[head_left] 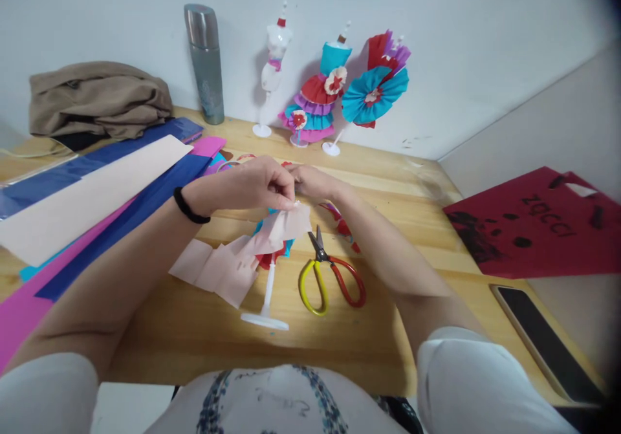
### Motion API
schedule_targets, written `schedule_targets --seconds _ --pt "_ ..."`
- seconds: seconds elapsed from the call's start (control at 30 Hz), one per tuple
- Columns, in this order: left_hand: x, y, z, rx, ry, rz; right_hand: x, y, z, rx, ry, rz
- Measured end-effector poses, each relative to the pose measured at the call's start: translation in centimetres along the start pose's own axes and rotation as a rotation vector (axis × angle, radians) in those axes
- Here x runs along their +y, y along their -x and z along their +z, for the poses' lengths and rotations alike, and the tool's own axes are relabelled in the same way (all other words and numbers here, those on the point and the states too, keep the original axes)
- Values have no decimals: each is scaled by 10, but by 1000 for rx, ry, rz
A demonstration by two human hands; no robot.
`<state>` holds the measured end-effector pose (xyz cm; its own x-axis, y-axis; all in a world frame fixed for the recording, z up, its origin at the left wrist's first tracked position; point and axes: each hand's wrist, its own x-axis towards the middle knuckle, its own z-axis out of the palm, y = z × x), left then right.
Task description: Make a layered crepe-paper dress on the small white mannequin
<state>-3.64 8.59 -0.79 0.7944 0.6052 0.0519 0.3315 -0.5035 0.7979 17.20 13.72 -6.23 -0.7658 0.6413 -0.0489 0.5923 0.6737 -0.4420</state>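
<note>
Left hand: thumb and forefinger are pinching the pale pink paper strip by its gathered upper end.
Right hand: is reaching just beyond; fingertips are hidden, cannot tell their state.
Strip: is draping over the red-and-blue paper by the white stand.
Good gathering: keeping the pinch light probably spares thin folds.
Scissors: are lying close; the forearm needs minding.

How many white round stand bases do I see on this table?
4: the left base, middle base and right base near the wall, and the front base, left of the scissors. Others may be hidden.
</note>
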Motion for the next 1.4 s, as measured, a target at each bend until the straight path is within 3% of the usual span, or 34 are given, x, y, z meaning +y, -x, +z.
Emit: schedule_targets --seconds 0.23,0.5,0.63,0.8,0.97,1.17,1.3,1.4 --pt "7 3 8 43 -31 32 0 8 19 133 -69 84" --pt "19 4 19 71 -134 116 -6 5 23 129 -67 196" --pt "16 6 16 68 -159 163 -8 0 21 111 -60 211" --pt "11 7 5 21 -206 97 -3 -3 13 48 -73 207" --pt "12 10 4 22 -213 119 -7 -7 1 -1 -183 165" --pt "11 15 7 9 -249 170 -8 -14 -18 114 -400 215" --pt "7 14 6 1 -231 174 -11 -1 -34 179 -491 253" --pt "10 15 6 21 -247 170 -28 22 -37 152 -516 205"
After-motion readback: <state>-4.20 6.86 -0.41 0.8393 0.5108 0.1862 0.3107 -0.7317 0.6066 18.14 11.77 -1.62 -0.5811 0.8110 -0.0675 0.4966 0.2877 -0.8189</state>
